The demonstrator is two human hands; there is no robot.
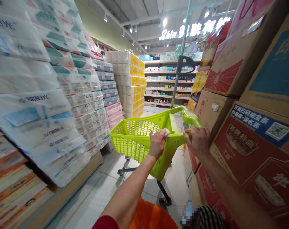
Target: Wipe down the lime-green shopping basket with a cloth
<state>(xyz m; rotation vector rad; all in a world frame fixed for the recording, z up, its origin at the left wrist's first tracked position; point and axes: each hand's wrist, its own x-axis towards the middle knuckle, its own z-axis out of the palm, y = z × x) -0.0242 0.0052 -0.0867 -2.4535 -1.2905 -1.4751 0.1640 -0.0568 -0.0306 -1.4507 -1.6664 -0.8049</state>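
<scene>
Wrapped paper packs (39, 105) are stacked left, cartons (244, 143) right. Green cart (135, 136) is centered on the floor between them, basket angled left. Cart handle (191, 117) is grasped at its near right end by the right hand (198, 140), fingers curled. White wad (166, 131) is pinched in the left hand's (157, 142) fingers, held at the basket's near rim.

Bright ceiling spotlights (164, 22) glare overhead; the edges look stretched and blurred.
</scene>
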